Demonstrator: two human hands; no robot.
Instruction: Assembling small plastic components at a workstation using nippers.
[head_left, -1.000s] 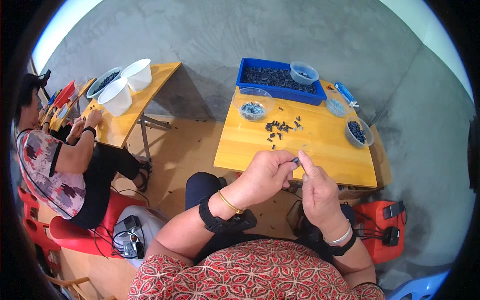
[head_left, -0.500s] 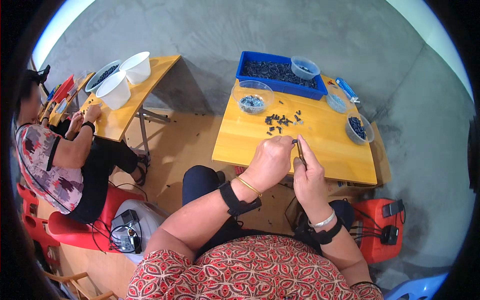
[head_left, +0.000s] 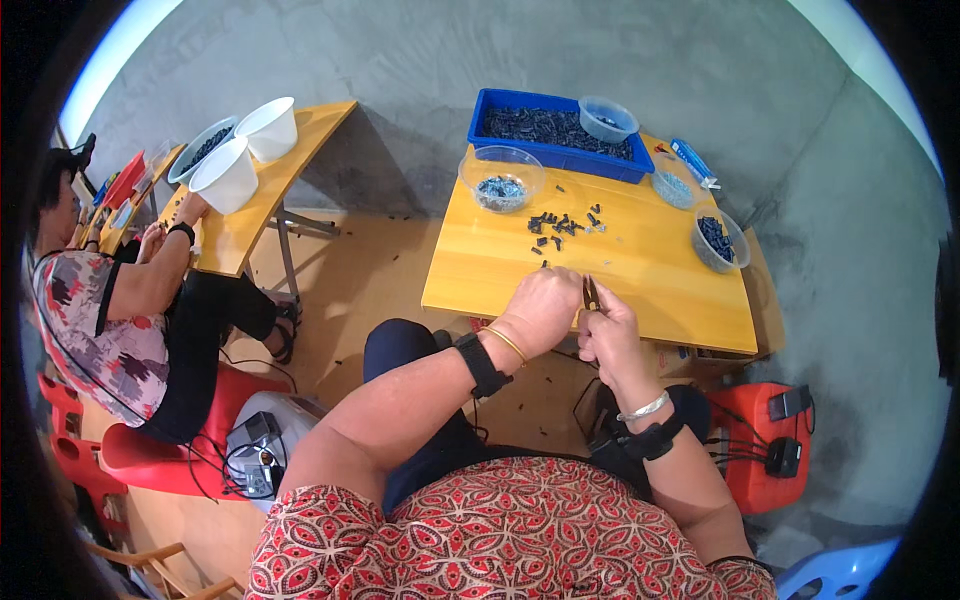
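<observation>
My left hand [head_left: 545, 308] is curled closed above the table's near edge, its fingertips turned away; whatever they hold is hidden. A small black part [head_left: 545, 264] shows just beyond its knuckles, and I cannot tell if the hand touches it. Close beside it, my right hand [head_left: 612, 338] grips dark, brownish tweezers [head_left: 591, 296], their two tips pointing up and slightly apart. Several loose black parts [head_left: 557, 222] lie scattered on the yellow wooden table [head_left: 650, 270] beyond my hands.
A blue tray [head_left: 560, 158] of black parts stands at the back, a clear bowl [head_left: 608, 120] on its edge. Clear bowls with small pieces stand left [head_left: 502, 180] and right [head_left: 720, 240]. A co-worker [head_left: 120, 300] sits at another table with white buckets [head_left: 225, 178].
The tweezers have drawn away from the black part at my left fingertips, and that part no longer shows there. My left hand has rolled over, and the right fingers have curled in.
</observation>
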